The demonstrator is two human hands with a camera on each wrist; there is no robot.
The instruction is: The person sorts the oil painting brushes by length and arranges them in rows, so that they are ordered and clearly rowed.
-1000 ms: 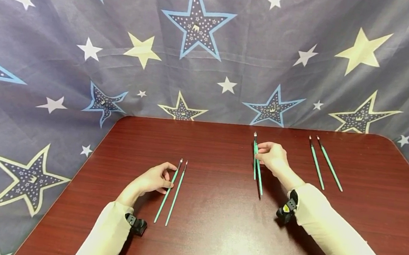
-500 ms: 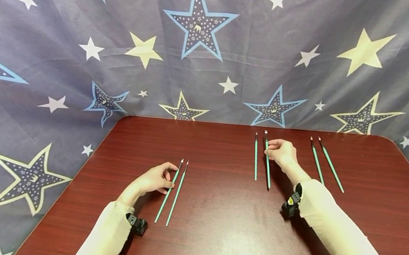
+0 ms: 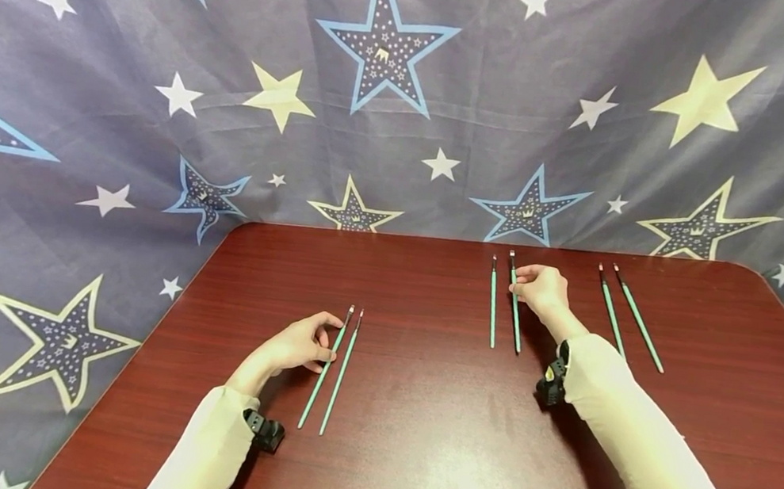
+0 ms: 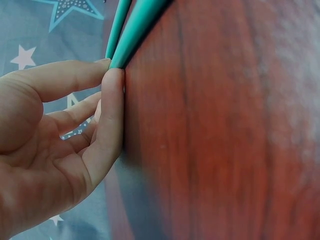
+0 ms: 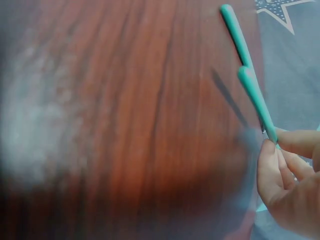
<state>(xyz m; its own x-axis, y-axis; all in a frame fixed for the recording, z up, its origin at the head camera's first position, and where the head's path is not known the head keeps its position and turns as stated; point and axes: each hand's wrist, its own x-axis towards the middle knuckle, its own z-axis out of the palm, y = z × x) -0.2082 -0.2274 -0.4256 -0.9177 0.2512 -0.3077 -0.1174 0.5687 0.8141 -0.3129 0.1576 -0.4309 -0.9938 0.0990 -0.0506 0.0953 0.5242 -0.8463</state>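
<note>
On the left, my left hand (image 3: 297, 344) pinches a thin green-handled paintbrush (image 3: 316, 385) between thumb and finger. A second paintbrush (image 3: 339, 380) lies just right of it. The left wrist view shows the fingertips on the green handle (image 4: 136, 35). Farther back, my right hand (image 3: 543, 291) pinches another green paintbrush (image 3: 515, 321) near its dark ferrule. Left of that one, a paintbrush (image 3: 492, 311) lies roughly parallel. In the right wrist view, the pinched handle (image 5: 256, 96) overlaps the neighbouring handle (image 5: 234, 32), and a shadow falls on the wood beside it.
Two more green paintbrushes, one (image 3: 610, 311) partly behind the right sleeve and another (image 3: 644, 328) beside it, lie at the back right. The reddish-brown table (image 3: 404, 405) ends at a grey star-patterned cloth (image 3: 452, 83) hanging behind it.
My right hand has moved the paintbrush rightward from across its neighbour to beside it, a gap now between them; its handle end has swung farther back. The left hand keeps its place.
</note>
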